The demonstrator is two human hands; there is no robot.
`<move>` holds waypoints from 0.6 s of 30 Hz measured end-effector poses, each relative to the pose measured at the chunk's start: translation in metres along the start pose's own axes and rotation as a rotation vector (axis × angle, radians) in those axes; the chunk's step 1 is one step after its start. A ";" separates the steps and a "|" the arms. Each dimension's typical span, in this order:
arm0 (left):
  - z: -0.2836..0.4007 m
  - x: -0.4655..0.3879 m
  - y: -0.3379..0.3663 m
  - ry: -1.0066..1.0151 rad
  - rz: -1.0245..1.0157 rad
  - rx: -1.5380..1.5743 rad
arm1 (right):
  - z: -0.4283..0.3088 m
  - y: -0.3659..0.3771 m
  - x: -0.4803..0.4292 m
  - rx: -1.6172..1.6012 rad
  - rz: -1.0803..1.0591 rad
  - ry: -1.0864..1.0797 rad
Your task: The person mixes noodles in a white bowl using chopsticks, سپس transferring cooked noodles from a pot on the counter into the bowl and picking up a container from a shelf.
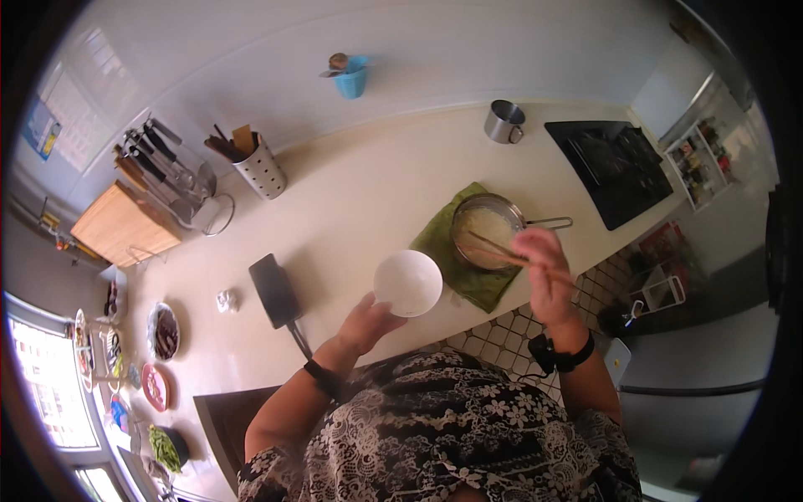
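A white bowl (pixel 408 283) is in my left hand (pixel 370 326), gripped by its near-left rim and tilted so that its inside faces up. My right hand (pixel 547 276) holds a pair of wooden chopsticks (pixel 508 256). Their tips reach into a metal pan (pixel 520 213) of pale, creamy food (pixel 480 219), whose exact kind I cannot tell. The pan rests on a folded green cloth (pixel 442 232), its wire handle (pixel 555 221) pointing right. The bowl is just left of the pan, in front of the cloth's left part.
Left of the bowl lies a dark rectangular frying pan (pixel 275 292). A steel mug (pixel 504 122) and a black gas hob (pixel 611 169) are at the back right. Utensils (pixel 169 163), a perforated holder (pixel 262 172) and a wooden board (pixel 125 223) stand back left. Dishes (pixel 164 332) line the far left.
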State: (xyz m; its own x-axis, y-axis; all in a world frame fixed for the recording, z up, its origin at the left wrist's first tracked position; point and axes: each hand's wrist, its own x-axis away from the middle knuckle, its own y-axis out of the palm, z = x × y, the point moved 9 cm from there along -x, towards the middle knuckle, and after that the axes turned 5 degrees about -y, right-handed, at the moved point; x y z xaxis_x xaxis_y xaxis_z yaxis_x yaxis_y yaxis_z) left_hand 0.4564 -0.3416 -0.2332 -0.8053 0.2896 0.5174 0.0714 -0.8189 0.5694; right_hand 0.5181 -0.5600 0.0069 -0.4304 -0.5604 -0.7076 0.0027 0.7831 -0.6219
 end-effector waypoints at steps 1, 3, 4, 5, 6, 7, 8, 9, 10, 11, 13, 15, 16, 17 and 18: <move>0.001 -0.002 0.003 -0.014 -0.027 -0.004 | 0.026 -0.010 0.014 -0.064 0.096 0.162; 0.007 -0.002 0.006 -0.003 -0.057 -0.020 | 0.049 -0.018 0.029 -0.114 0.198 0.324; 0.007 -0.003 0.006 -0.006 -0.071 -0.022 | 0.061 -0.017 0.036 -0.164 0.219 0.447; 0.004 -0.004 0.002 -0.026 -0.042 -0.029 | 0.073 -0.016 0.043 -0.215 0.240 0.568; 0.001 -0.005 -0.004 -0.051 -0.008 -0.035 | 0.075 -0.016 0.046 -0.206 0.241 0.574; 0.001 -0.006 -0.007 -0.056 -0.016 -0.034 | 0.083 -0.016 0.052 -0.212 0.251 0.641; 0.000 -0.008 -0.010 -0.067 -0.032 -0.027 | 0.092 -0.016 0.059 -0.220 0.261 0.707; -0.003 -0.008 -0.011 -0.079 -0.045 -0.016 | 0.099 -0.017 0.065 -0.215 0.256 0.711; -0.005 -0.009 -0.013 -0.081 -0.047 -0.011 | 0.109 -0.013 0.072 -0.224 0.174 0.734; -0.009 -0.009 -0.013 -0.081 -0.050 0.005 | 0.115 -0.010 0.078 -0.234 0.090 0.755; -0.004 -0.009 -0.013 -0.058 -0.043 0.010 | 0.120 -0.010 0.075 -0.287 0.060 0.806; -0.006 -0.007 -0.009 -0.078 -0.040 -0.019 | 0.128 -0.008 0.079 -0.342 0.023 0.857; -0.004 -0.006 -0.007 -0.069 -0.034 -0.016 | 0.136 -0.007 0.087 -0.366 0.032 0.899; -0.004 -0.006 -0.008 -0.092 -0.005 -0.057 | 0.144 -0.005 0.096 -0.391 0.040 0.940; -0.005 -0.004 -0.009 -0.118 0.023 -0.100 | 0.146 -0.002 0.101 -0.397 0.037 0.934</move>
State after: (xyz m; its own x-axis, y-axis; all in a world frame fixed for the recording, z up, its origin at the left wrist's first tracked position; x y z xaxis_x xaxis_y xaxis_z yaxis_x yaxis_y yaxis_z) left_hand 0.4566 -0.3378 -0.2437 -0.7289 0.3214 0.6044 0.0253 -0.8697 0.4929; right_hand 0.6066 -0.6575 -0.1121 -0.9700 -0.2318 -0.0732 -0.1960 0.9240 -0.3283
